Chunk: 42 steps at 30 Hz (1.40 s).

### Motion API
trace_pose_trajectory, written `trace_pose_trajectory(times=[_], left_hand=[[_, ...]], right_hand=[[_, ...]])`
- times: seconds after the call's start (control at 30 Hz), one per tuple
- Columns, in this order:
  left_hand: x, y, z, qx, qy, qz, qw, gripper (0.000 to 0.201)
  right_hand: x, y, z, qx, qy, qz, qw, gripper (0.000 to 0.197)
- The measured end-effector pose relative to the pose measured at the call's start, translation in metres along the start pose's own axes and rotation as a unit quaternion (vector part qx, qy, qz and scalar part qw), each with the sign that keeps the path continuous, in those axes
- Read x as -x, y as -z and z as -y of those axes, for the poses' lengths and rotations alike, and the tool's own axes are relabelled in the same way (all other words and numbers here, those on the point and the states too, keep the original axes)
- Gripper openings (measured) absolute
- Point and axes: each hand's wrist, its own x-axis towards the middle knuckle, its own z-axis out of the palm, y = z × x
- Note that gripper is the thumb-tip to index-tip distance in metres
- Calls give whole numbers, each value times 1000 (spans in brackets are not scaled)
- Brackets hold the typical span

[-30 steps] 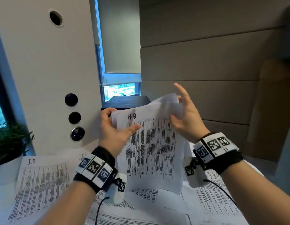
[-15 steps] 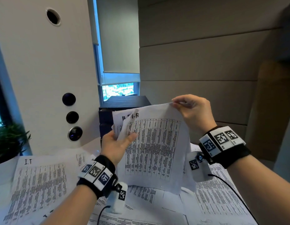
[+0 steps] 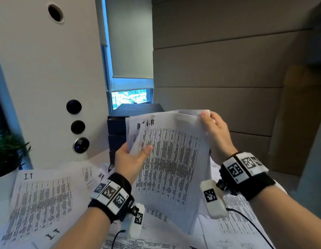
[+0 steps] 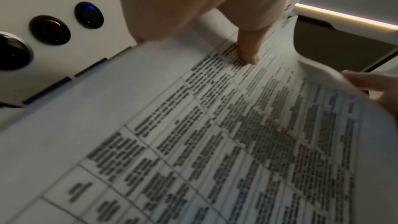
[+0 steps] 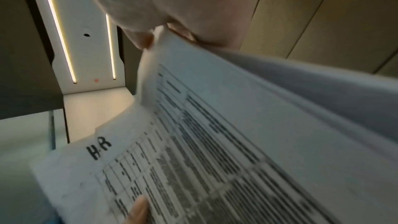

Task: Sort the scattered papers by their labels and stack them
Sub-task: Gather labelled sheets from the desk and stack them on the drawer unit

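The H.R papers are held upright above the paper-strewn table. The left hand grips their left edge, thumb pressed across the front. The right hand, raised higher, pinches the top right corner.

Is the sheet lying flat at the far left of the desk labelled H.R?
No, the flat sheet at the desk's left edge reads I.T at its top; the H.R mark is on the held papers.
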Motion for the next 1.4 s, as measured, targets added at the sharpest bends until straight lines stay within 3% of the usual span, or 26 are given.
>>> trace_pose_trajectory(times=[0.07, 0.13, 0.23, 0.33, 0.5, 0.7, 0.77, 0.83, 0.9, 1.0, 1.03, 1.1, 1.17, 1.23, 1.27, 1.33, 1.4], left_hand=[[-2, 5, 1, -2, 25, -9, 1000, 17], [-7, 9, 2, 12, 42, -39, 998, 23], [-8, 8, -8, 71, 32, -67, 995, 42], [-9, 4, -17, 112, 15, -82, 990, 31], [-3, 9, -2, 100, 61, -28, 993, 60], [0, 1, 14, 39, 104, 41, 993, 43], [-2, -3, 2, 30, 89, 3, 996, 19], [-9, 2, -5, 38, 100, -55, 993, 12], [-18, 19, -5, 70, 131, -126, 981, 25], [-30, 42, 12, 141, 223, -149, 953, 99], [-27, 45, 15, 146, 242, -135, 950, 108], [-17, 39, 18, 151, 261, -94, 949, 92], [-9, 34, 13, 205, 266, -57, 940, 73], [-14, 48, 11, 232, 243, -73, 939, 48], [-23, 61, 13, 199, 212, -84, 953, 40], [-41, 88, 13, 147, 143, -58, 977, 44], [-49, 100, 8, 95, 116, -7, 989, 51]], right_hand=[[9, 11, -16, -50, -16, 34, 998, 56], [20, 21, -31, -35, -37, 59, 997, 74], [32, 17, -42, 87, -25, 102, 991, 53], [34, 6, -38, 105, 66, 49, 991, 31], [48, 6, -47, 92, -17, 94, 991, 45], [54, 5, -56, 133, -59, 127, 981, 58], [47, 2, -52, 131, -64, 116, 982, 62], [41, 5, -51, 105, -85, 74, 988, 66], [40, 16, -55, 135, -111, 27, 984, 73], [51, 22, -72, 88, -203, 10, 975, 75], [54, 18, -79, 30, -233, 28, 972, 70], [55, 7, -86, -97, -247, 53, 963, 63], [50, 2, -79, -178, -222, 45, 958, 81], [39, 14, -65, -150, -181, 36, 971, 96], [32, 25, -59, -120, -156, 34, 980, 97], [20, 48, -52, -64, -117, 26, 991, 96], [10, 61, -51, -17, -86, 21, 996, 95]])
